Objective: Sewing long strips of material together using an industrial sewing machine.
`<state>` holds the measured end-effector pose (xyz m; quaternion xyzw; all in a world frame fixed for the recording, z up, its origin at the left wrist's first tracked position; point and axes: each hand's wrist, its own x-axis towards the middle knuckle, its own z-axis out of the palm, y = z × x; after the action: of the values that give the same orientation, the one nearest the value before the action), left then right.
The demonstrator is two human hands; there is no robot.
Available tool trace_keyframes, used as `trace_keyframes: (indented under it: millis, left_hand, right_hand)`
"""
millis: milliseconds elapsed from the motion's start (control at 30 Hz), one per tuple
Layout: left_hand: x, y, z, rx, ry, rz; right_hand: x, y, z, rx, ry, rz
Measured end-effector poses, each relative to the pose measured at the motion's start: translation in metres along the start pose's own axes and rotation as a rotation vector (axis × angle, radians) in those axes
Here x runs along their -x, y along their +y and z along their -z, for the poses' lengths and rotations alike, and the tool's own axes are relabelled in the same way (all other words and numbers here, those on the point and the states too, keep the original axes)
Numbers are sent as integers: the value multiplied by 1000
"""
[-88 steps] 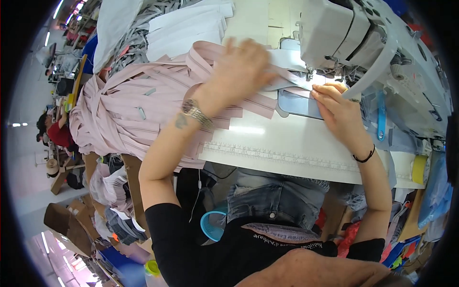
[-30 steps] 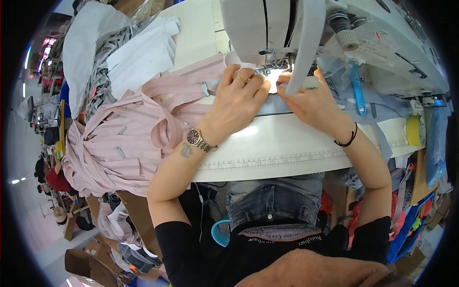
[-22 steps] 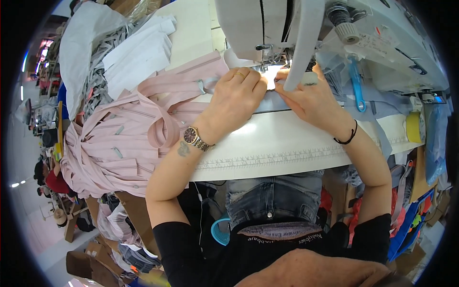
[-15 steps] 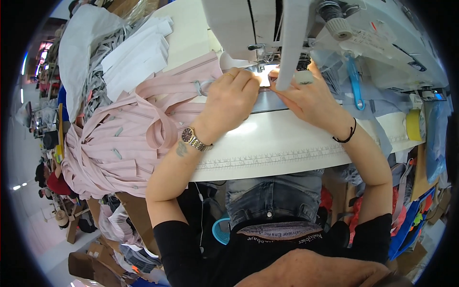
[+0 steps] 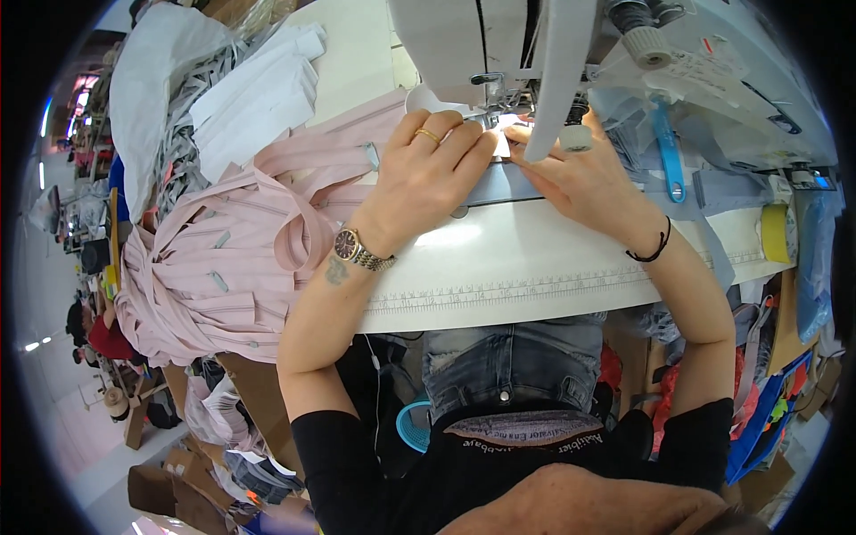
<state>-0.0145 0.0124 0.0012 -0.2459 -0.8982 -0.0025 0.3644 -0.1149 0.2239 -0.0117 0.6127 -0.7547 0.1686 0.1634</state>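
Observation:
My left hand [image 5: 430,169] rests curled beside the needle area of a white sewing machine [image 5: 486,40], its fingertips drawn together near the presser foot [image 5: 499,114]. My right hand [image 5: 584,183] is closed on the other side of the needle, thumb and forefinger close together under the bright lamp. Whatever lies between the fingers of either hand is too small and glaring to make out. Long pink zipper strips [image 5: 227,259] are heaped to the left of my left hand, with a grey slider [image 5: 371,157] on one near my knuckles.
White fabric pieces [image 5: 259,98] and a white bag [image 5: 165,89] lie at the far left. Right of the machine are a blue-handled tool [image 5: 669,152], grey cloth strips [image 5: 713,250] and a yellow tape roll [image 5: 776,234]. A printed ruler [image 5: 517,292] runs along the table's near edge.
My left hand has lifted at the knuckles and shifted slightly away from me. The right fingers have moved a little at the needle. The pink heap stays in place.

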Motion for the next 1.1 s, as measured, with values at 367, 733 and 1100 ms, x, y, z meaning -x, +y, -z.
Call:
trace_keyframes:
  millis: [367, 733, 1100]
  left_hand:
    - [2, 2, -4, 51, -121, 29]
    - [4, 6, -4, 155, -78, 161]
    - [3, -5, 0, -64, 7, 82]
  right_hand:
    - [-1, 4, 3, -19, -45, 17]
    - [2, 4, 1, 10, -160, 11]
    - [-3, 0, -3, -20, 11, 24]
